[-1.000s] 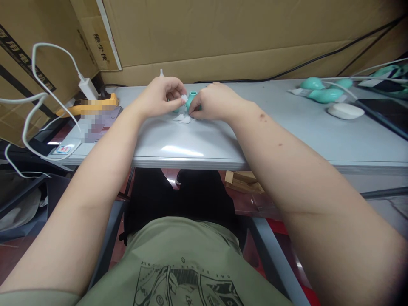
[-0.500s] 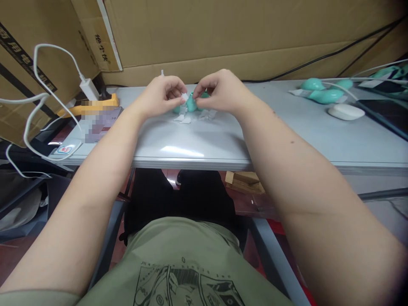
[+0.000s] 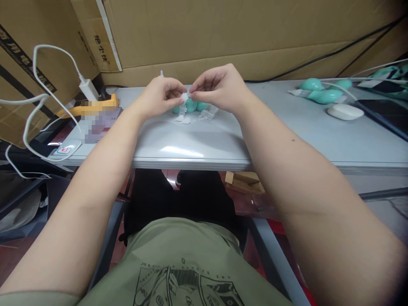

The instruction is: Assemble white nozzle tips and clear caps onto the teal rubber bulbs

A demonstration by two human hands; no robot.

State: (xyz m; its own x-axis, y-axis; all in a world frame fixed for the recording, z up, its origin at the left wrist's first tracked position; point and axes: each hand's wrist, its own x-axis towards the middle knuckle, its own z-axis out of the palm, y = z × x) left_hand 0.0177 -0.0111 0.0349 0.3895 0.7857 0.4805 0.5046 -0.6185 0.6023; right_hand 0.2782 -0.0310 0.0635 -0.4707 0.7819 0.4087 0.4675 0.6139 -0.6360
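My left hand (image 3: pixel 165 95) is closed in a pinch on a small white paper-like strip (image 3: pixel 184 97) above the table. Opposite it, my right hand (image 3: pixel 219 87) has thumb and fingertips pressed together close to that strip; whatever they hold is too small to make out. Beneath the fingertips sits a smooth, rounded teal balloon-like piece (image 3: pixel 191 105). A second teal piece (image 3: pixel 202 106) lies beside it, partly covered by my right hand. White scraps (image 3: pixel 181 120) lie in front of the teal pieces, and a crumpled whitish piece (image 3: pixel 208 114) lies to their right.
Several more teal rounded pieces (image 3: pixel 328 95) lie at the right, near a white oval case (image 3: pixel 345 111) and a dark flat device (image 3: pixel 385 117). On the left are a white charger (image 3: pixel 89 88), its cable and a yellow object (image 3: pixel 110 102). Cardboard (image 3: pixel 223 38) stands behind the grey table (image 3: pixel 191 142).
My right hand has risen slightly and its fingertips have come off the teal piece toward the left hand's strip. More of the teal pieces shows now. My left hand is almost still.
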